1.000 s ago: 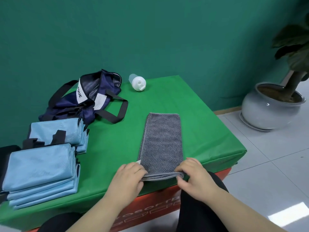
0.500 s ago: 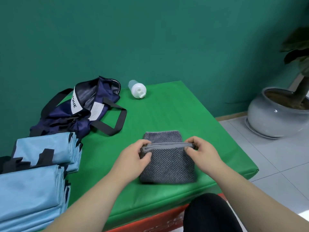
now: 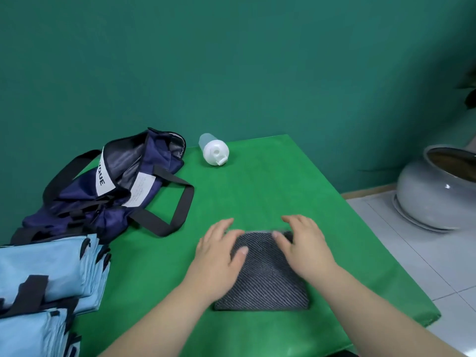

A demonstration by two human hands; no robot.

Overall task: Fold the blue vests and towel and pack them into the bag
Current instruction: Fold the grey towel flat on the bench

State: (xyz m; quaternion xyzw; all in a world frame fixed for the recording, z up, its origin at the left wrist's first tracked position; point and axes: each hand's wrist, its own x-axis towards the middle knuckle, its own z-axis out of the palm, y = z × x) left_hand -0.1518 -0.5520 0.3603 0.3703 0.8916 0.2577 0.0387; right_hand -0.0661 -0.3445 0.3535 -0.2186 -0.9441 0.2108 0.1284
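A grey striped towel [image 3: 262, 282] lies folded into a small square on the green table [image 3: 270, 191]. My left hand [image 3: 219, 253] rests flat on its left part, fingers straight. My right hand [image 3: 304, 246] presses flat on its right part. Two stacks of folded light blue vests sit at the left edge, one stack [image 3: 49, 266] farther back and the other stack [image 3: 28, 333] at the near corner. A navy bag [image 3: 103, 191] with black handles lies open at the back left.
A white-capped plastic bottle [image 3: 214, 152] lies on its side at the back of the table. A large grey plant pot [image 3: 435, 194] stands on the tiled floor to the right. The table's right edge drops to the floor.
The long towel's near end was lifted and carried over to its far end, halving it into a square. Both hands let go of the edge and now lie flat on it.
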